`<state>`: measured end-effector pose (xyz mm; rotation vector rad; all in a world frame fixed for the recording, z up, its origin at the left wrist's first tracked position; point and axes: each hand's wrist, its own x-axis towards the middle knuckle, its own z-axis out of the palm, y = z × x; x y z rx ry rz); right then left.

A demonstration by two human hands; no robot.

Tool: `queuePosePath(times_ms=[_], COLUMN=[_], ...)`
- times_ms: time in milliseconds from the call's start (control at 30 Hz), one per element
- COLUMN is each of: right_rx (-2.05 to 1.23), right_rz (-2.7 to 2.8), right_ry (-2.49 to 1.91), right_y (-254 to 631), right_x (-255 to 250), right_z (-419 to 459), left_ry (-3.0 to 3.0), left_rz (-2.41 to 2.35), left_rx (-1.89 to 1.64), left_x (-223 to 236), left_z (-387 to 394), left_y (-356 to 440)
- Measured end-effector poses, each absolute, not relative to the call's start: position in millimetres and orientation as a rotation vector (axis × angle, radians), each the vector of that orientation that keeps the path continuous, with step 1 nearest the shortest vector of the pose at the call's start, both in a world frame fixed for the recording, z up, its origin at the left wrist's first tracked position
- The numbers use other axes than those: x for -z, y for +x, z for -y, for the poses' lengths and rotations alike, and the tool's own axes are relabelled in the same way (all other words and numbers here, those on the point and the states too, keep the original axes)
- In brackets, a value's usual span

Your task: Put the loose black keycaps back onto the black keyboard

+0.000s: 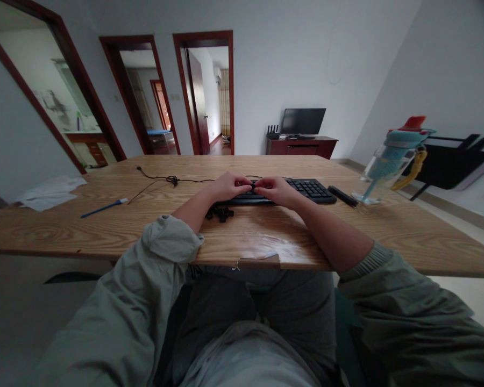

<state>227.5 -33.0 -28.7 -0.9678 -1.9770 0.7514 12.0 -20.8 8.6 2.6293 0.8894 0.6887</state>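
Two bare hands meet over a black computer keyboard (312,190) at the center of the frame, on a wood-grain worktop (145,236). The left hand (229,187) and the right hand (277,191) curl inward, thumbs and fingers drawn narrow and nearly meeting. A tiny dark spot shows between their fingertips; whether it is a loose part they pinch or a piece of the keyboard cannot be told. The hands hide much of the keyboard's left and middle, while its right end, with rows of keys, is in plain view. Just below the left wrist lie small black pieces (221,215), partly covered by the forearm and too small to make out singly. Left of center, a thin black cable (171,180) lies in a tangle, running toward the keyboard until the left arm hides it. Farther left are a blue-handled brush (105,208) and crumpled white paper (54,192). Right of the keyboard sit a dark, narrow bar (342,196), hard to identify, and a clear and light-blue bottle (393,156) with a red top. Behind the bottle, a large black object (454,164) is partly hidden and unclear.
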Motion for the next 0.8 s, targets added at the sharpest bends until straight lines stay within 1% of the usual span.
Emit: queuePosePath(times_ms=[300, 633, 800], right_rx=[-0.737, -0.749, -0.841], right_rz=[1.965, 1.957, 1.919], right_ry=[-0.997, -1.051, -1.025], right_y=[226.5, 225.3, 225.2], right_x=[26.2, 24.0, 22.4], right_z=[35.6, 37.8, 39.0], left_ry=[2.565, 2.847, 2.878], left_rz=[-0.877, -0.94, -0.964], left_rx=[-0.935, -0.906, -0.984], left_x=[-4.7, -5.9, -6.7], left_z=[24.2, 30.0, 34.2], left_y=[17.2, 17.3, 20.0])
